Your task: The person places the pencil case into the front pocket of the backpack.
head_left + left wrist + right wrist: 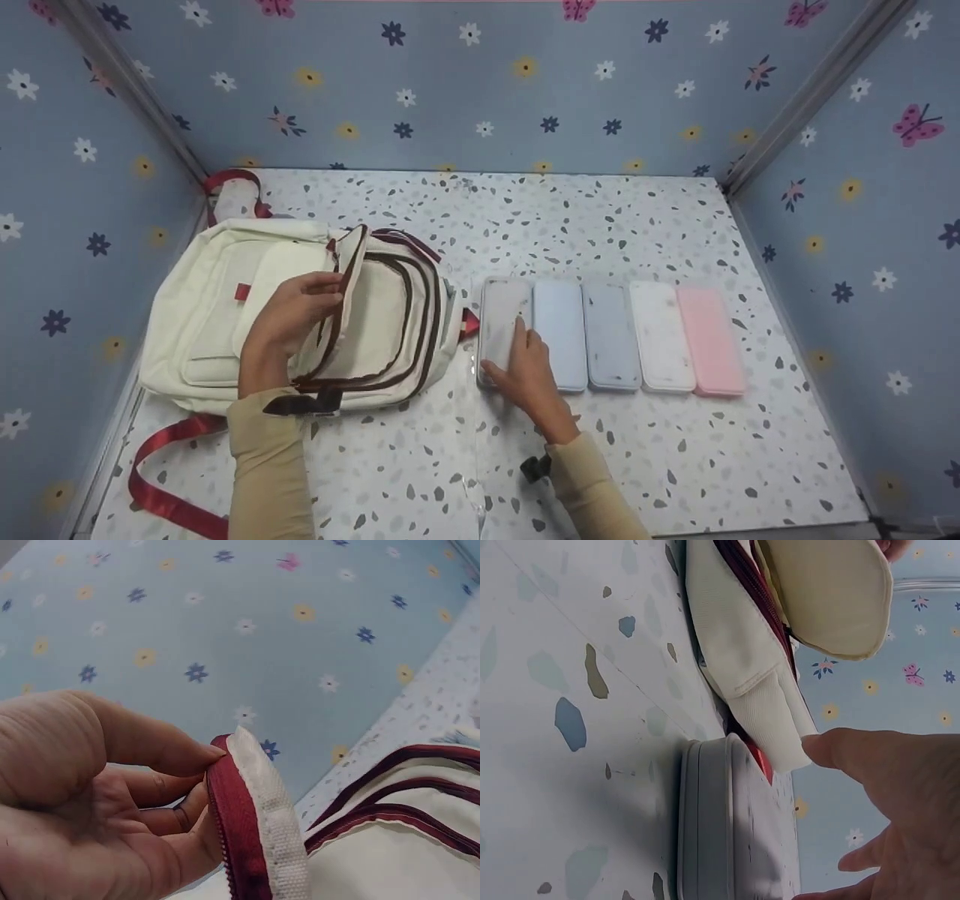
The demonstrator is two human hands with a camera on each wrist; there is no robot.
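A cream backpack with dark red zips lies on the left of the table, its front compartment unzipped. My left hand pinches the zipped edge of the flap between thumb and fingers, holding it raised. Over the leftmost pencil case, pale grey with small marks on its lid, is my right hand. Its thumb and fingers are spread above the lid. In the right wrist view the thumb stands apart from the case; whether the other fingertips touch it I cannot tell.
To the right of the grey case, side by side, lie a light blue case, a blue-grey case, a white case and a pink case. A red strap trails at front left. Flowered panels enclose the speckled table.
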